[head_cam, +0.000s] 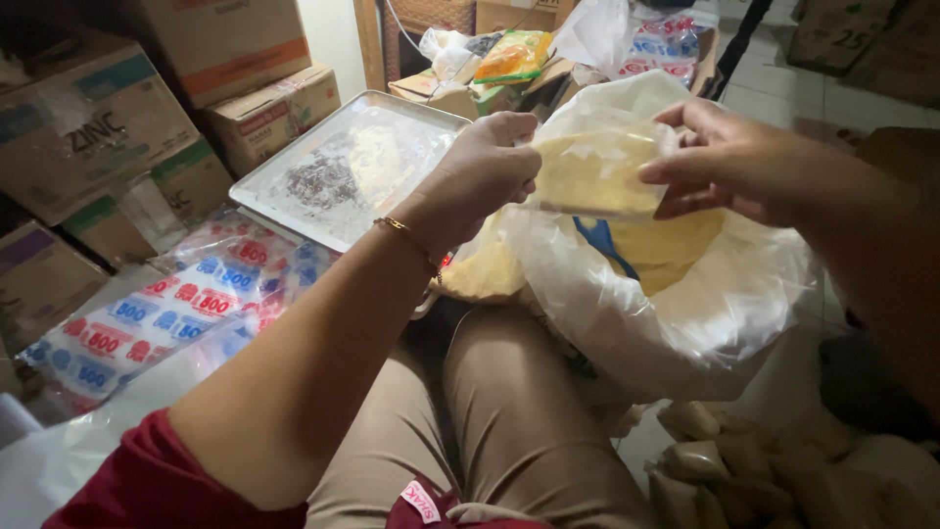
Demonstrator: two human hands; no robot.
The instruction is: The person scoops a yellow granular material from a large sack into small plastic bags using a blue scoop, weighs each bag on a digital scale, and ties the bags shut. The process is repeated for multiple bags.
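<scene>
At the far left, stacked cardboard boxes [117, 118] are seen, and below them a sheet of printed plastic wrappers [166, 313] in red and blue is spread on the floor. Just to the right, a metal tray [294, 191] covered with crinkled clear plastic is laid flat, dark and pale crumbs being visible on it. The left hand [485, 171] is raised above the lap, a thin gold bracelet [406, 235] being worn at the wrist; its fingers [514, 132] are curled almost closed, and the left edge of a small clear bag [597, 171] is pinched between them. The small bag is filled with yellow powder and is held up between both hands, directly over a large open plastic sack [676, 304] of the same yellow powder, in which something blue is partly buried. The right edge of the small bag is gripped by the right hand [729, 162], whose fingers [676, 171] are bent and closed lightly on the plastic. At the lower right, a heap of filled small packets [744, 470] is dimly made out.
</scene>
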